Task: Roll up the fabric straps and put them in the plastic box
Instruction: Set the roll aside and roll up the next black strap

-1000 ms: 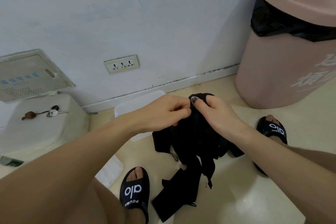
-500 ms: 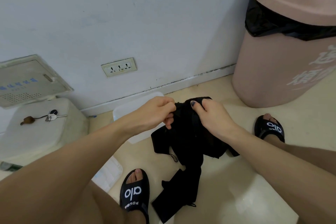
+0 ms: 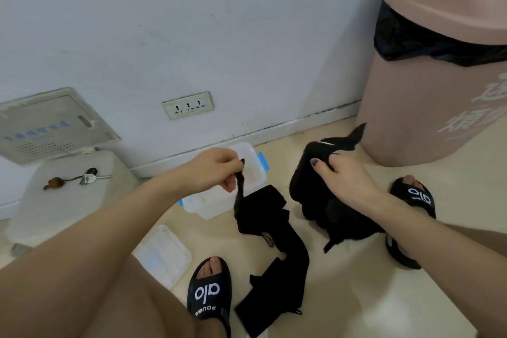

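Black fabric everywhere underfoot: one long black strap [image 3: 270, 250] pinched at its upper end by the left hand [image 3: 216, 171], fingers and thumb curled round the thin tip, with the rest hanging down and trailing in loose folds across the cream floor [image 3: 356, 282] toward the left sandal [image 3: 210, 293]. Held up just in front of the plastic box [image 3: 227, 189], translucent white with blue clips at its sides, standing open against the skirting below the wall socket [image 3: 188, 105]. Lying flat beside the left knee, a white ribbed box lid [image 3: 162, 255]. Off to the right, well apart from the left hand, the right hand [image 3: 345, 175] clamped on a black bundle of straps [image 3: 321, 192], thumb with dark-painted nail pressed over the top and fingers curled round the far side; a white label visible on the upper edge of the bundle and a pointed end sticking up toward the pink bin [image 3: 439, 90]. Lower part of the bundle resting on the floor next to the right sandal [image 3: 411, 208], with a thin cord straggling out below. Pink bin lined with a black bag, white lettering on its side. At far left, a white container [image 3: 68, 195] with a key and a small brown fob lying on top.
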Tool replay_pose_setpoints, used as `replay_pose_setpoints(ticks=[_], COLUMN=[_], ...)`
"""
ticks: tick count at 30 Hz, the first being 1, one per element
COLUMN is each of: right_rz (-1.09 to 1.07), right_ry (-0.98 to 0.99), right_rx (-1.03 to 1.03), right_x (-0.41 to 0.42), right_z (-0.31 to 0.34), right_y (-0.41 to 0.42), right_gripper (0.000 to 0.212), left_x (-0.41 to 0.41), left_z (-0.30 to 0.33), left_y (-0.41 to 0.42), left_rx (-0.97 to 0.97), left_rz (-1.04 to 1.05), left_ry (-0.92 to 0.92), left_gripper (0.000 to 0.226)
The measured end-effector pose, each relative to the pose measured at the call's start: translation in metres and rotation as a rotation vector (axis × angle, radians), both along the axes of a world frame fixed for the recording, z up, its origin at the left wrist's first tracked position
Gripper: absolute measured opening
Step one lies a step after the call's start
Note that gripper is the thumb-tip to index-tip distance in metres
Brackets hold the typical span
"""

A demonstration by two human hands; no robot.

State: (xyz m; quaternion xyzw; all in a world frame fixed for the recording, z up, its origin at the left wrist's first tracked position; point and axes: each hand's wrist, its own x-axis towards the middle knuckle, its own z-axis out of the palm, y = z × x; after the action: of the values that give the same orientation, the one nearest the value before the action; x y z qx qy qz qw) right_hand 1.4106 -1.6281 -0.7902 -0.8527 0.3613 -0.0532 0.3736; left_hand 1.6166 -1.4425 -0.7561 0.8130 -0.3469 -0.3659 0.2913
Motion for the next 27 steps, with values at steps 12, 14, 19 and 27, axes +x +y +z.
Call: replay_pose_setpoints(ticks=[12,14,19,27], right_rz=[0.077,0.13,0.235,0.056], right_ry=[-0.206,-0.238,-0.329,-0.251], right_rx=[0.142,0.09,0.077,0.386], right_x=[-0.002,-0.003,-0.004,-0.001], right_z=[0.014,0.019,0.025,0.03], right_y=[0.012,0.016,0.023,0.015], right_gripper=[0.056,0.058,0.047,0.015], left_x=[-0.015,-0.023,-0.036,-0.027], left_z=[-0.005,0.0,0.008,0.019], left_y=[-0.025,-0.032,-0.045,-0.052], left_rx=[0.087,0.026,-0.108,-0.306], left_rz=[-0.081,-0.052,-0.14,0.171], left_ry=[0.002,0.159,0.365,0.421], left_gripper=[0.036,0.046,0.042,0.013])
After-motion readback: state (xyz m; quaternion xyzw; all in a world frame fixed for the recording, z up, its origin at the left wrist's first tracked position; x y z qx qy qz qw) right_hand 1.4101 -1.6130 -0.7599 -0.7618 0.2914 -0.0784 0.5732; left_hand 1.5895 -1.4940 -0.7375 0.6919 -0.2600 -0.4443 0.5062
